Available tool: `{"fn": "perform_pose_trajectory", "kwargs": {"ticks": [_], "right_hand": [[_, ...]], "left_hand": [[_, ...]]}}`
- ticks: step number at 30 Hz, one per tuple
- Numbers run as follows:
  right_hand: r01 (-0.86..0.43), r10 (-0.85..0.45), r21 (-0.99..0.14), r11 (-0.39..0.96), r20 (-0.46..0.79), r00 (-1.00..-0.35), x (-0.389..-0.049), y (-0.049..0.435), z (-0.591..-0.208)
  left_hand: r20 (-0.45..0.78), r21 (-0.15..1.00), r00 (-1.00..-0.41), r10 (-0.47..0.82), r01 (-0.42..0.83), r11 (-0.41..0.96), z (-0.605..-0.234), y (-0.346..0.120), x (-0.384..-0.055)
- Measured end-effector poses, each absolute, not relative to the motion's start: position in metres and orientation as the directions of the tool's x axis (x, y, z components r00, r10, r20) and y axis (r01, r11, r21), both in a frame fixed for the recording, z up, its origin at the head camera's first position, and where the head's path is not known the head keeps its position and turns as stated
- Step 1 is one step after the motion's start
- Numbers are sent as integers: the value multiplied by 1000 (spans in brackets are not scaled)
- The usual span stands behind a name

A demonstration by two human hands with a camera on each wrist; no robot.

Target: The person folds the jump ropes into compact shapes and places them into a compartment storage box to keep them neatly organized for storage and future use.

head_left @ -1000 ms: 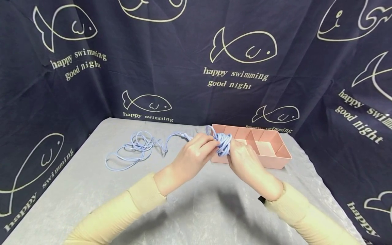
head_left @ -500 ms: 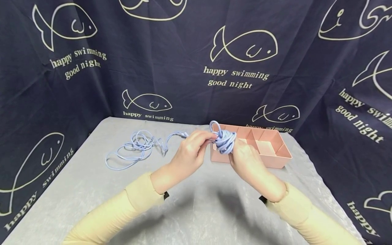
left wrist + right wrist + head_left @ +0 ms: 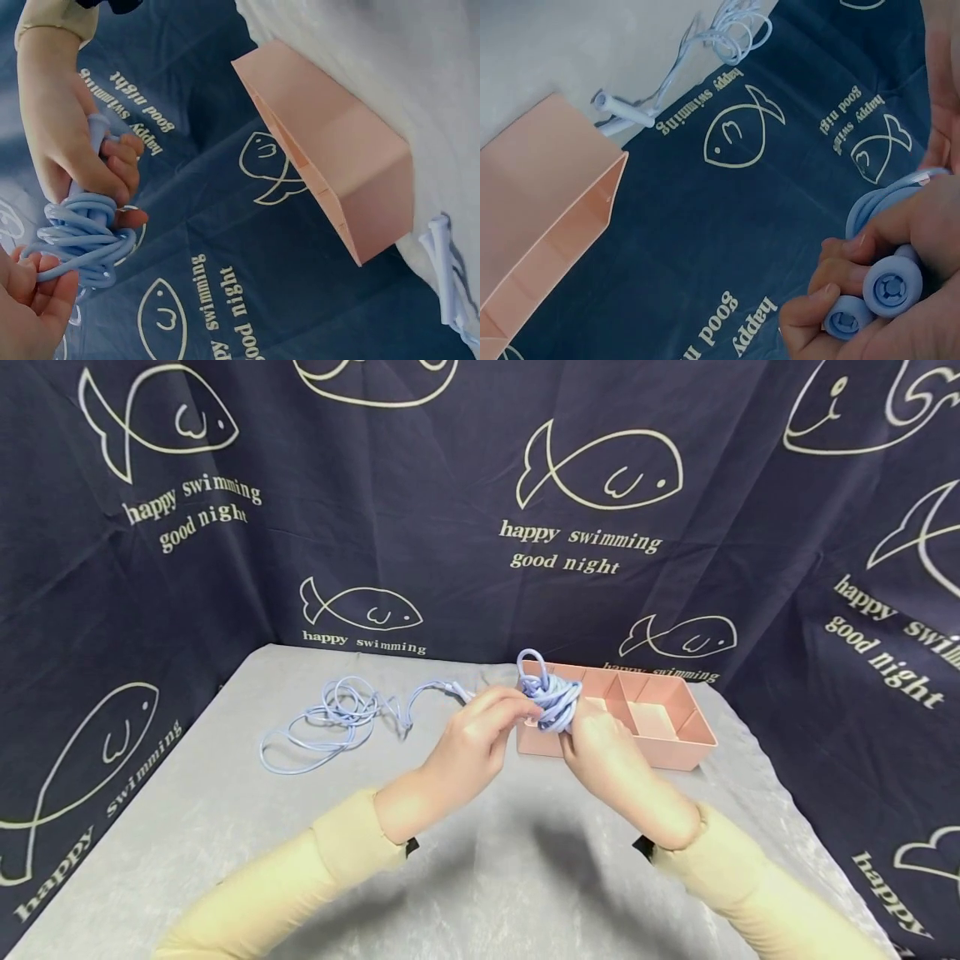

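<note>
A light-blue jump rope is wound in a thick bundle around its own handles, held up in front of the pink box. My right hand grips the two handles together, and their round ends poke out of the fist in the right wrist view. With thumb and fingertips, my left hand pinches a strand at the side of the coil, as the left wrist view shows. One loop stands up above the bundle. A second light-blue jump rope lies loosely tangled on the table to the left, its handles partly behind my left hand.
The pink divided box stands at the table's back right, behind my hands. A grey cloth covers the table. Dark blue curtains printed with fish close off the back and both sides.
The coiled bundle has shifted slightly right and turned, with its loop rising higher. My left fingers have moved around the strand. The tangled rope and the box stay where they were.
</note>
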State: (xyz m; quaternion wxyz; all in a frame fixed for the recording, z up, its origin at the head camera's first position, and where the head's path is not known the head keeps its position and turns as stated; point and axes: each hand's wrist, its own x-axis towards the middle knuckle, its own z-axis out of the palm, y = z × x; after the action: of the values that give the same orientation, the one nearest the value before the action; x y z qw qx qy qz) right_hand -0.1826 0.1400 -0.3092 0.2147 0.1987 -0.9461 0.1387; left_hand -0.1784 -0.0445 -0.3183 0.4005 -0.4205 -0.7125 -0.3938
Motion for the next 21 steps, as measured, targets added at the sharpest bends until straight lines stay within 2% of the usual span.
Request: {"fn": "perform_pose_trajectory", "kwargs": {"ticks": [12, 15, 21], "right_hand": [[-491, -373, -140, 860, 483, -792, -178, 139, -313], [-494, -380, -139, 859, 474, -794, -178, 138, -313], [-534, -415, -103, 839, 514, -751, -177, 138, -318]], "left_hand": [[913, 218, -315, 259, 914, 342, -312, -45, -182], [908, 245, -339, 247, 907, 343, -311, -45, -182], [875, 287, -412, 256, 865, 411, -310, -47, -180]]}}
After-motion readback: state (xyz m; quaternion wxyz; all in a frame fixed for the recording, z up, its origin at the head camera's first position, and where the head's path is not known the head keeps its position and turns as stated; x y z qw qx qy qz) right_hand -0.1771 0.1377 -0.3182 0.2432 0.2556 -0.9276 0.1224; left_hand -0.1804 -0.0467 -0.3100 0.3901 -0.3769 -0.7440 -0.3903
